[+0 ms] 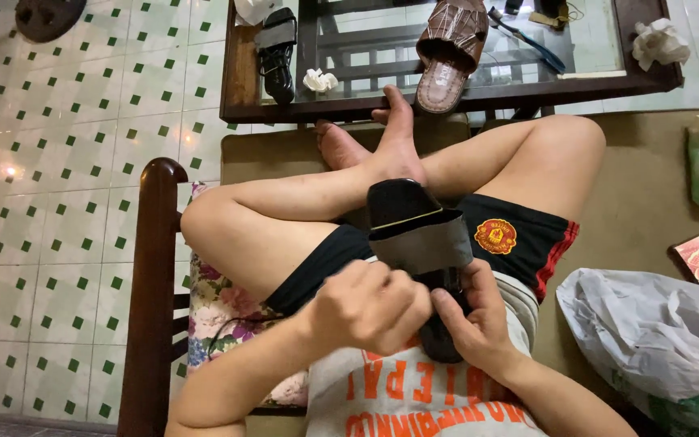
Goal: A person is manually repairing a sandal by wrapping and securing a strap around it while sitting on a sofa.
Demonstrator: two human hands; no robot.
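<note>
While sitting cross-legged, person is propping black sandal [417, 243] on lap, toe pointing away, grey strap up, likely for close view of heel end. Left hand [368, 307] is curling into near-fist over heel, fingertips pinching something too small to tell. Right hand [479, 320] is clamping heel from other side, steadying it. Matching black sandal [277, 53] is lying at glass table's [240, 89] left edge, brown sandal [451, 50] at its near edge.

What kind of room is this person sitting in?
Probably a living room at home. The floor is white tile with small green squares, a glass-topped wooden coffee table stands in front, and the person sits cross-legged on a wooden seat with a floral cushion.
</note>
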